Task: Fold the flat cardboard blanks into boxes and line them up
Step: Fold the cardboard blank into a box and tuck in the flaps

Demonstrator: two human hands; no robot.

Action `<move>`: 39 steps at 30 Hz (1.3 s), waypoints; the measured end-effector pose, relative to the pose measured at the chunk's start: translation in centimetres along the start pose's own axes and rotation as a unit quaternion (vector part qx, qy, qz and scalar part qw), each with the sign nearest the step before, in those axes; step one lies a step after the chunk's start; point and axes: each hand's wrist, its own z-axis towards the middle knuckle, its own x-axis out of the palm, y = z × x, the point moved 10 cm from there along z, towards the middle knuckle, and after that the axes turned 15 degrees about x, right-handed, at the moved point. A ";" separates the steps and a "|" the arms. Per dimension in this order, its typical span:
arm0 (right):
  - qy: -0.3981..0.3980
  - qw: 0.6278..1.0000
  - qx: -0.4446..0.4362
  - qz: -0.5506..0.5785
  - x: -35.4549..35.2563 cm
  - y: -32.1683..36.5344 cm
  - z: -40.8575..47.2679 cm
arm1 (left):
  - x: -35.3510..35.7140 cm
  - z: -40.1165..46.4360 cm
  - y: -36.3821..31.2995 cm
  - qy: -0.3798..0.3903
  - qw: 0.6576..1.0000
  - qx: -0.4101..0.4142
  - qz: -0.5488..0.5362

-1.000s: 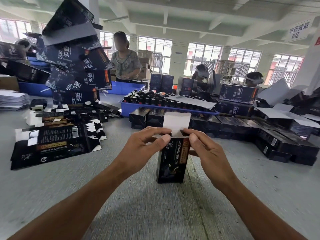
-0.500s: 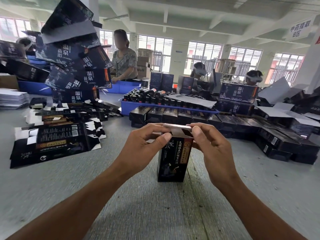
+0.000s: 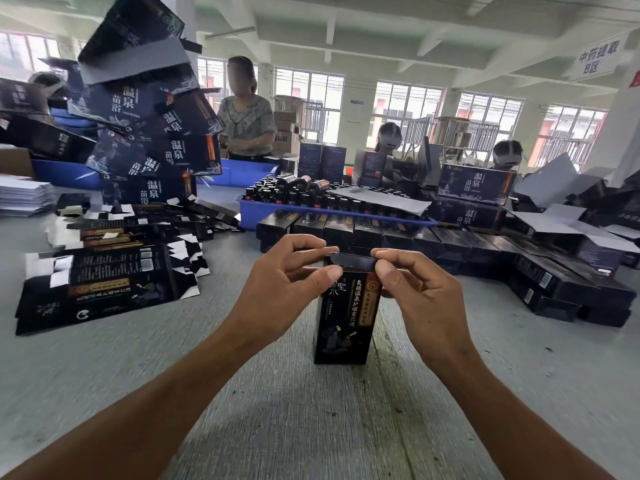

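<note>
A small black box [image 3: 346, 320] with gold lettering stands upright on the grey table in front of me. Its top flap [image 3: 353, 262] is folded down nearly flat over the opening. My left hand [image 3: 284, 285] pinches the flap's left end between thumb and fingers. My right hand [image 3: 415, 289] pinches the right end the same way. A pile of flat black blanks [image 3: 100, 282] lies on the table to the left. A row of folded black boxes [image 3: 408, 237] runs behind my hands and curves off to the right.
A blue tray [image 3: 311, 213] of dark bottles sits behind the row. Large dark cartons [image 3: 145, 133] are stacked high at the left. White sheets [image 3: 24, 197] lie at the far left. Several people work at the table's far side.
The box's top flap stood upright showing its white inside; both hands have folded it forward and down onto the box top.
</note>
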 end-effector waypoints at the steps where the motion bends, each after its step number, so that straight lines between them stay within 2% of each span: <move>1: 0.001 1.000 -0.001 -0.001 0.0 0.1 0.0 | 0.0 0.0 0.0 0.000 1.000 -0.003 -0.002; 7: 0.012 0.999 -0.020 -0.029 -0.1 0.5 0.0 | 0.2 -0.1 -0.3 0.013 1.000 -0.002 0.001; 12: 0.019 0.996 -0.044 -0.078 0.1 0.4 -0.1 | 0.6 -0.3 -0.8 0.030 0.997 0.023 0.066; 22: -0.036 0.981 -0.082 -0.172 0.0 0.0 0.2 | 0.4 -0.1 -1.7 0.073 0.970 0.121 0.197; 24: -0.025 0.981 -0.054 -0.185 0.1 -1.0 0.5 | 0.6 -0.3 -0.5 0.110 0.959 0.102 0.240; 27: 0.035 0.970 0.011 -0.239 1.4 -3.5 0.6 | 1.1 -0.8 1.8 0.156 0.938 0.049 0.305; 31: 0.063 0.943 0.030 -0.326 3.3 -5.6 0.0 | 0.3 -0.5 2.2 0.101 0.942 0.045 0.318; 33: 0.084 0.933 0.030 -0.347 4.6 -6.4 -0.6 | -0.9 -0.6 3.2 0.061 0.957 0.005 0.283; 35: 0.096 0.908 0.024 -0.408 5.5 -7.1 -1.0 | -1.7 -0.8 4.2 0.034 0.967 -0.037 0.249; 37: 0.087 0.892 0.014 -0.444 5.7 -7.4 -0.9 | -1.8 -1.0 4.6 0.025 0.972 -0.059 0.228; 39: 0.067 0.897 0.017 -0.438 4.9 -7.3 -0.2 | -1.4 -1.3 4.8 0.044 0.971 -0.065 0.228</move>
